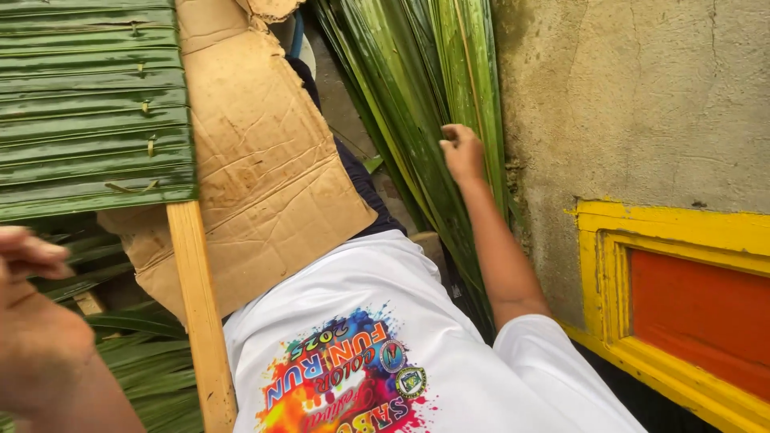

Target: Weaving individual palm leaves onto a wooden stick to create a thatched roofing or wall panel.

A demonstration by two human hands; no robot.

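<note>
The right hand (464,152) is closing its fingers on long green palm leaves (433,96) leaning upright against the wall (642,104); the left hand (36,329) is hovering loosely curled, holding nothing, near torn brown cardboard (265,160).

The right hand (463,152) grips long green palm leaves (417,72) leaning against a rough wall (642,96).

Left hand (36,321) blurred, cut by frame edge, right-hand fingers (454,135) partly buried in palm leaves (417,96)
</note>
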